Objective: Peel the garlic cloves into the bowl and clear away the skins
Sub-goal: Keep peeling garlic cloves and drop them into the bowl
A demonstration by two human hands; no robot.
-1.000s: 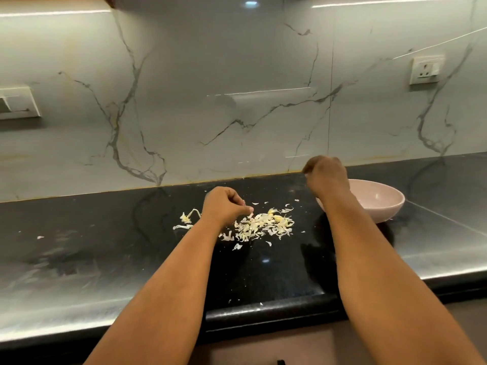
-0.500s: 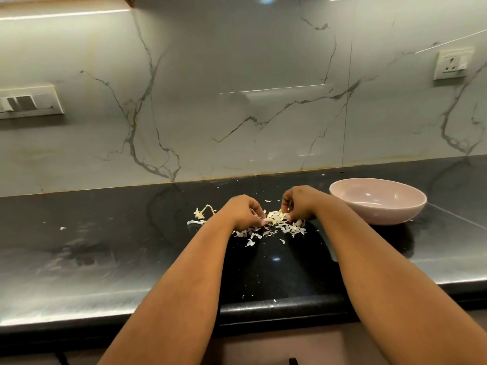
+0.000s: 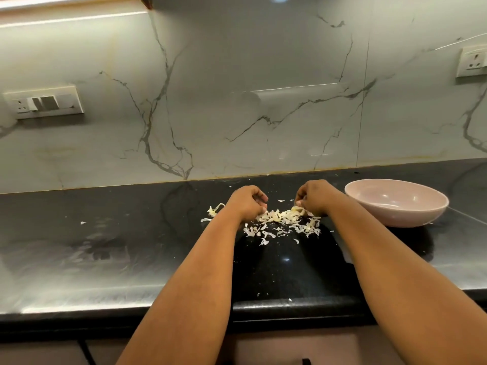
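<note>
Two bare hands work at the heap of pale, papery garlic skins (image 3: 283,223) on the black polished stone counter (image 3: 131,233). Taking that heap as landmark: the left hand (image 3: 246,204) rests at its left edge, fingers curled; whether it pinches anything, I cannot tell. The right hand (image 3: 313,197) sits on its far right corner, fingertips seemingly pinching a yellowish piece. The shallow pink bowl (image 3: 395,217) stands right of the heap, just beyond the right hand, the nearer one for any drop.
</note>
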